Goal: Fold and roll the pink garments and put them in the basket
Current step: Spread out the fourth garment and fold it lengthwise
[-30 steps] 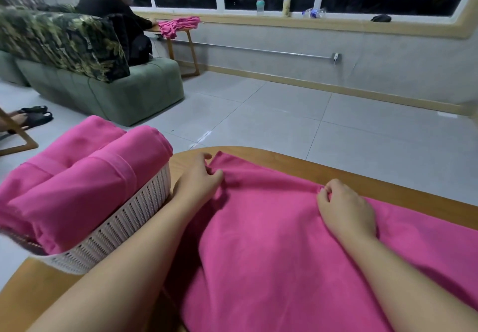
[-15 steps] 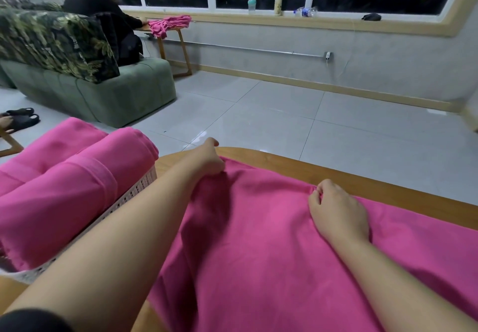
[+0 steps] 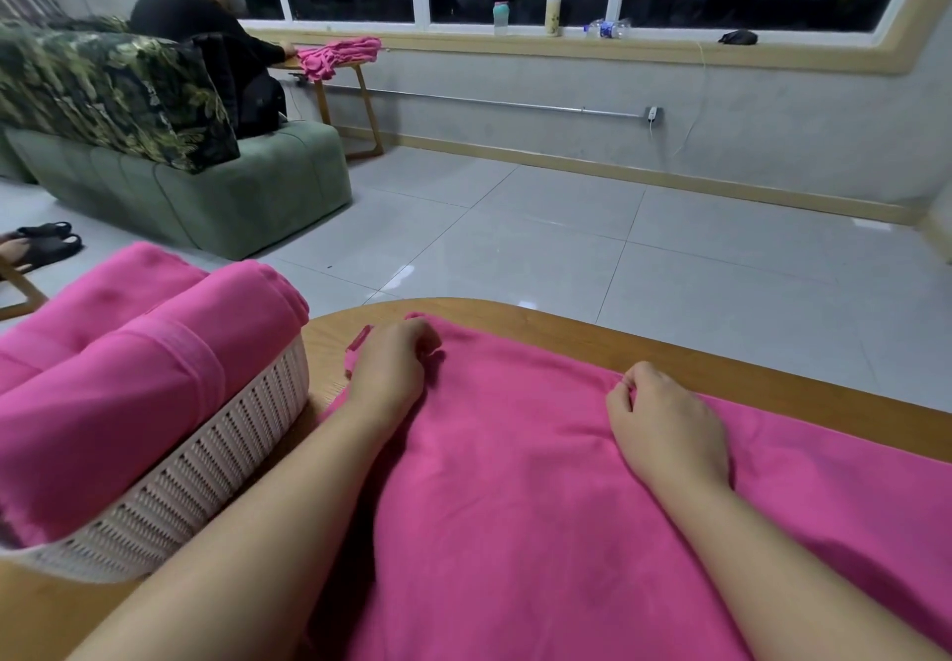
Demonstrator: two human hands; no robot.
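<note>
1. On the wooden table (image 3: pixel 566 323), a bright pink garment (image 3: pixel 541 506) lies spread out, covering most of the near surface and running off the right and bottom edges of the view. Its fabric looks soft and matte, fleece-like, with shallow wrinkles around the hands and a straight far edge that lies just inside the table's curved rim.
2. The left hand (image 3: pixel 391 369) rests at the garment's far left corner, fingers curled down and pinching the cloth there; a small flap of the fabric sticks out beside the knuckles.
3. The right hand (image 3: pixel 664 426) sits further along the same far edge, fingers curled, thumb and forefinger nipping a small fold of the cloth.
4. To the left, a white slatted basket (image 3: pixel 206 464) stands on the table, just beside the left forearm. Two rolled pink garments (image 3: pixel 144 366) lie in it side by side, bulging above its rim; the nearer roll shows a stitched hem band across its middle.
5. Further off, a green sofa (image 3: pixel 232 196) with a leaf-patterned cover stands on the grey tiled floor, and another person in dark clothes sits there at a small table bearing a pink pile (image 3: pixel 337 55).
6. Bottles (image 3: pixel 554 8) stand on the window sill.
</note>
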